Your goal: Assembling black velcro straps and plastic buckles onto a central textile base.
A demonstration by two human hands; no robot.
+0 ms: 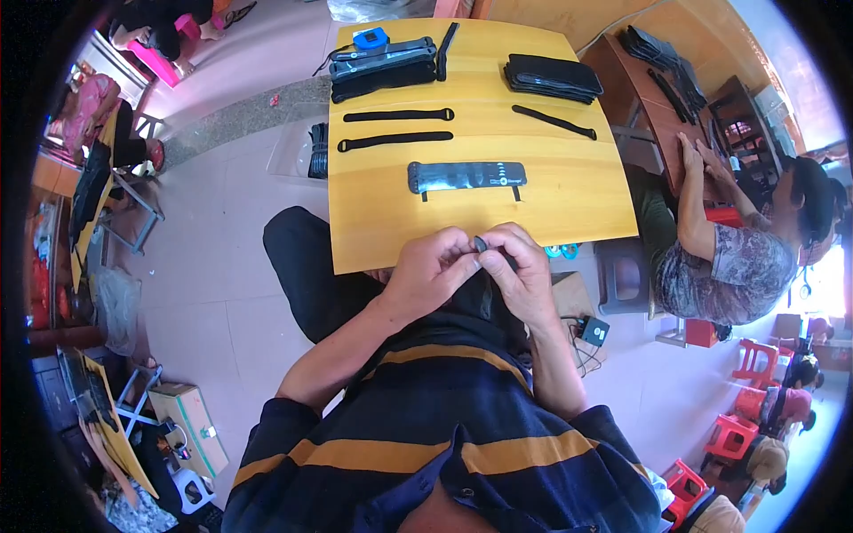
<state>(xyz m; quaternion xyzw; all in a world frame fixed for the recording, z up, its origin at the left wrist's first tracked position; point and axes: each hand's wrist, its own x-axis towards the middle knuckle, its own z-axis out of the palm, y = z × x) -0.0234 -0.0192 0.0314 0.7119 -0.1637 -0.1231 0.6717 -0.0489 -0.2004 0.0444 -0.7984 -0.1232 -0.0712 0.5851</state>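
Observation:
Close to my body, at the table's near edge, both hands are pinched together around a small piece of black strap (481, 244). My left hand (434, 266) has its thumb and fingers closed on it. My right hand (517, 271) grips it from the other side, and most of the strap is hidden by the fingers. Just beyond them lies a flat black packaged pouch (466, 176) with two short strap ends sticking out below. Farther off are two black straps with end loops (400, 115), one above the other, and a single strap (554, 123) to the right.
On the yellow table (569, 195), a stack of black pouches (553, 78) lies far right. Another pile (384, 69), topped by a blue object (370, 38), lies far left. A co-worker (729, 258) sits at a brown table on the right. A grey stool (619, 275) stands between us.

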